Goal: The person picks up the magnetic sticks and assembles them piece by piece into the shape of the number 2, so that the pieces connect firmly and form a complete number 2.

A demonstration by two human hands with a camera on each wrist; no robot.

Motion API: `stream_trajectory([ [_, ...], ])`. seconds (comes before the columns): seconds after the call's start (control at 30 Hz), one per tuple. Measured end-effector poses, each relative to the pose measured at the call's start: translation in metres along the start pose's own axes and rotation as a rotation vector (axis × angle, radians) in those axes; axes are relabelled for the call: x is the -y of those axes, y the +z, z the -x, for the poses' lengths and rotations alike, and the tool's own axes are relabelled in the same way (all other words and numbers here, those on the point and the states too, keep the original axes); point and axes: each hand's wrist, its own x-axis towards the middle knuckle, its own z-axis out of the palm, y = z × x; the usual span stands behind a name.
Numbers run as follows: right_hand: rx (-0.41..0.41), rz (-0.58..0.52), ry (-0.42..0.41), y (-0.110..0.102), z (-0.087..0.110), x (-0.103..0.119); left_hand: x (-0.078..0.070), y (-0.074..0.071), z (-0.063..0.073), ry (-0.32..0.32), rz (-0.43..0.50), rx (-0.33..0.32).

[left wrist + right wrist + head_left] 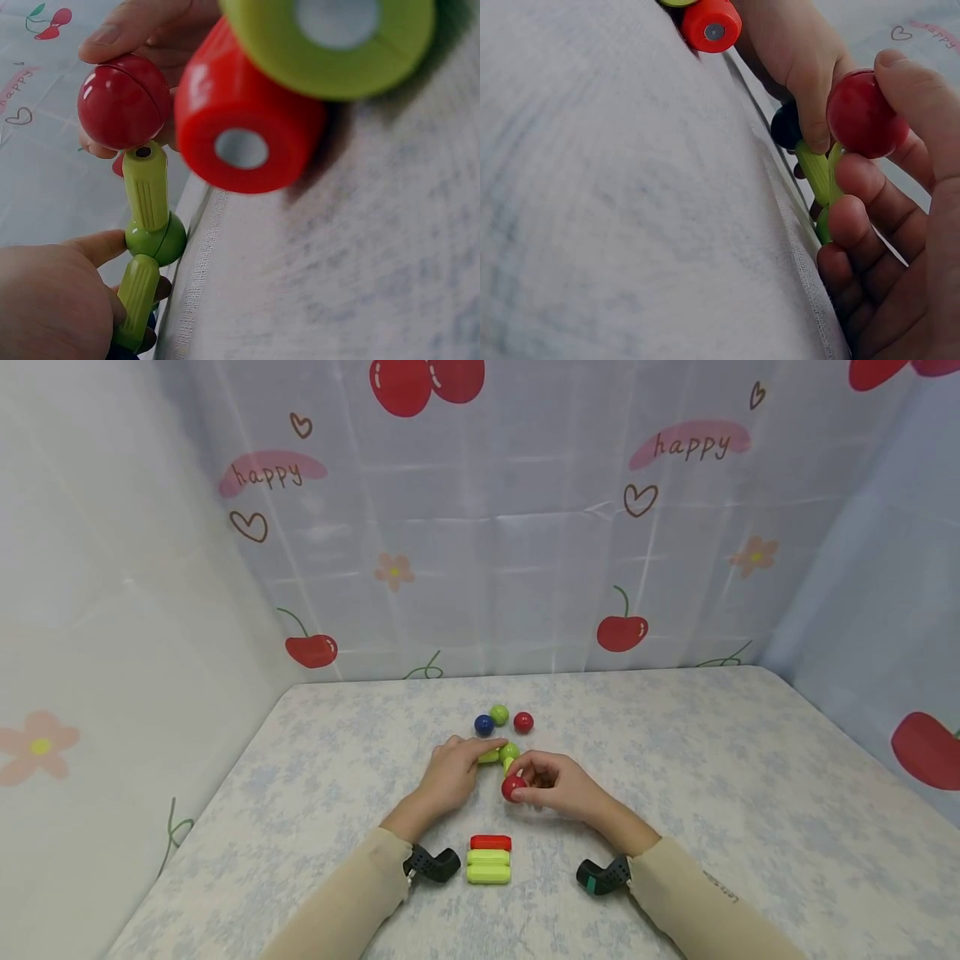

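Note:
Near the table's middle, a joined piece of magnetic balls and sticks lies between both hands. My left hand [452, 774] grips a yellow-green stick [138, 300], its index fingertip at the green ball [161, 238]. A dark blue ball [786, 126] sits at that stick's other end, partly hidden by the left hand. From the green ball a second yellow-green stick [146, 191] runs towards the right hand. My right hand [561, 785] pinches a red ball [513, 788] between thumb and fingers, right at this second stick's end.
Behind the hands are a loose blue ball [483, 725], a green ball [499, 715] and another red ball [523, 722]. Nearer the front, a red stick [491, 842] and two yellow-green sticks [488, 875] lie side by side. A printed curtain [510, 543] hangs behind the table.

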Motion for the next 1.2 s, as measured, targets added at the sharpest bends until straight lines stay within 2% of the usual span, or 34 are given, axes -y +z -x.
stream_trajectory([
  [0.27,0.014,0.035,0.014,0.0010,-0.0010,-0.0005,0.0011,0.0015,-0.0008,-0.003,0.007,0.001],
  [0.8,-0.004,0.019,-0.032,0.0003,-0.0001,0.0009,-0.0007,-0.0008,0.0001,0.002,0.001,-0.016],
  [1.2,-0.016,0.141,-0.027,0.0031,-0.0004,0.0008,0.0003,0.0001,0.0003,0.011,0.017,-0.024],
])
